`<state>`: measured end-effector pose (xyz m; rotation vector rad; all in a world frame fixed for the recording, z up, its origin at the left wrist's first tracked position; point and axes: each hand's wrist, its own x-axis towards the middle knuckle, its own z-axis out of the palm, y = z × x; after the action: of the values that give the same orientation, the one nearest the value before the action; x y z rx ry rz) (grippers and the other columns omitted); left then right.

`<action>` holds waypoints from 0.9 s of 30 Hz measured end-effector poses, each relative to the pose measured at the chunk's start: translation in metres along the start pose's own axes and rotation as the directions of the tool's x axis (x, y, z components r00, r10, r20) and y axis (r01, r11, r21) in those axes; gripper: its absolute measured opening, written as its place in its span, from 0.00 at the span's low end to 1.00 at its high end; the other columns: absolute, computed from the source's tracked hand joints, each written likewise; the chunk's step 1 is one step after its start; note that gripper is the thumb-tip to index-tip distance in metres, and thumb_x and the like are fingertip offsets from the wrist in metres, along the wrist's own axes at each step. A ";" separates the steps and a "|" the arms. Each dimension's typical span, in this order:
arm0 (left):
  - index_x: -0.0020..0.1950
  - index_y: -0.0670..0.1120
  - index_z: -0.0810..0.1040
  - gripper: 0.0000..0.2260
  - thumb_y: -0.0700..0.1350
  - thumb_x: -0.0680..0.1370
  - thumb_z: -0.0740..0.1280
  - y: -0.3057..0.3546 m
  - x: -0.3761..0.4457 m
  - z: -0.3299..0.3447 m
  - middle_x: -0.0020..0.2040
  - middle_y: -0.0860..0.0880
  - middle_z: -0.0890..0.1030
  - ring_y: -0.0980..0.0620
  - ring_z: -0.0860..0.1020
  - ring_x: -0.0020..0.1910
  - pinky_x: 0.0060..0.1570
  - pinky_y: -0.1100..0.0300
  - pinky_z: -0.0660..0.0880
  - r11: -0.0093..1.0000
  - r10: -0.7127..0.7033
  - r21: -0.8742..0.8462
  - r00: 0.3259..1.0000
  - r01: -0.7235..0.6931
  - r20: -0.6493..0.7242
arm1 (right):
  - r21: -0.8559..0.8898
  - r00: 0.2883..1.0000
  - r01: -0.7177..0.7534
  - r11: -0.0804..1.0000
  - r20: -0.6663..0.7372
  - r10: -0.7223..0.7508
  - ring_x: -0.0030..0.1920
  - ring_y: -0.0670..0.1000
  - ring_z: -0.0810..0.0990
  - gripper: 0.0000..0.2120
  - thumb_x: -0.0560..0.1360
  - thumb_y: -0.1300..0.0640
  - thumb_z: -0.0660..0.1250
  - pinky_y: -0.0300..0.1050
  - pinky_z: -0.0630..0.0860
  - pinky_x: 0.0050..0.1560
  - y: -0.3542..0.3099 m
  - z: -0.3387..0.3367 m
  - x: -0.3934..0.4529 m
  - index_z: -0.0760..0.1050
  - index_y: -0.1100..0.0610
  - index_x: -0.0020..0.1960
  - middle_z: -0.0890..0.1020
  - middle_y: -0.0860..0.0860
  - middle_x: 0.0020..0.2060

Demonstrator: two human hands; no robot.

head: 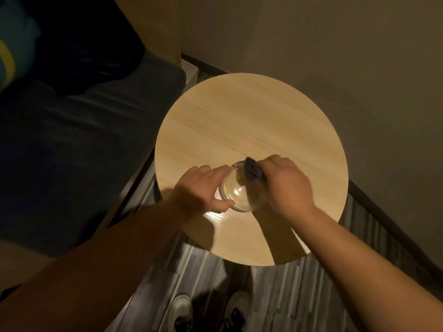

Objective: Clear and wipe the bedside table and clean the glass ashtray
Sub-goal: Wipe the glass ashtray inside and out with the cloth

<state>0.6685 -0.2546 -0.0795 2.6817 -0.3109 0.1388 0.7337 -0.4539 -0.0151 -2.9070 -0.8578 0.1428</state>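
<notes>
1. From my remote seat, I saw the glass ashtray (239, 188) sitting on the round wooden bedside table (239, 121), toward its near edge.
2. The left hand (201, 188) gripped the ashtray's left side, thumb and fingers curled round the rim.
3. The right hand (287, 185) held a dark cloth (253, 170) bunched in its fingers, pressed over the ashtray's far right rim.
4. A dark bed (84, 140) lay just left of the table.
5. Two shoes (208, 310) showed on the striped floor (287, 295) below.
</notes>
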 end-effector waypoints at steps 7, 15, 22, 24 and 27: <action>0.55 0.40 0.80 0.25 0.57 0.68 0.68 0.002 -0.001 0.010 0.35 0.47 0.78 0.46 0.75 0.31 0.32 0.56 0.72 0.993 0.118 0.054 0.972 -0.109 -0.202 | 0.575 0.801 -0.593 0.564 0.351 0.484 0.41 0.50 0.76 0.06 0.78 0.50 0.60 0.47 0.71 0.38 0.030 0.017 -0.025 0.73 0.52 0.48 0.79 0.52 0.41; 0.62 0.42 0.72 0.30 0.65 0.74 0.61 -0.015 0.012 0.012 0.43 0.46 0.81 0.49 0.78 0.36 0.35 0.56 0.76 0.972 0.231 -0.030 0.971 -0.233 -0.067 | 0.611 0.883 -0.467 0.639 0.279 0.378 0.39 0.46 0.75 0.11 0.80 0.49 0.56 0.42 0.65 0.34 0.020 0.025 0.002 0.74 0.54 0.49 0.78 0.49 0.40; 0.71 0.56 0.59 0.33 0.56 0.72 0.71 -0.022 0.039 -0.002 0.61 0.52 0.78 0.54 0.76 0.52 0.53 0.56 0.74 0.978 0.184 -0.161 0.914 -0.133 0.361 | 0.426 0.966 -0.232 0.875 0.208 0.155 0.42 0.53 0.75 0.13 0.81 0.50 0.54 0.44 0.65 0.38 0.029 0.028 0.007 0.72 0.58 0.54 0.75 0.56 0.49; 0.73 0.53 0.60 0.28 0.59 0.76 0.64 -0.016 0.030 -0.006 0.58 0.49 0.79 0.54 0.77 0.50 0.50 0.59 0.75 0.984 0.166 -0.104 0.951 -0.144 0.260 | 0.419 0.964 -0.264 0.869 0.137 0.227 0.40 0.53 0.75 0.13 0.81 0.50 0.54 0.43 0.64 0.36 0.029 0.033 -0.004 0.73 0.57 0.54 0.76 0.56 0.49; 0.67 0.45 0.71 0.29 0.64 0.79 0.48 0.020 -0.005 -0.002 0.48 0.46 0.81 0.52 0.78 0.41 0.43 0.56 0.78 0.984 -0.136 -0.114 0.991 0.134 -0.012 | 0.433 0.927 -0.362 0.825 0.075 0.368 0.39 0.51 0.74 0.14 0.81 0.49 0.54 0.44 0.66 0.35 0.021 0.040 -0.013 0.73 0.57 0.57 0.75 0.56 0.50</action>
<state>0.6591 -0.2704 -0.0705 2.5776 -0.1260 0.1031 0.7294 -0.4756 -0.0566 -2.5901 -0.2059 0.3070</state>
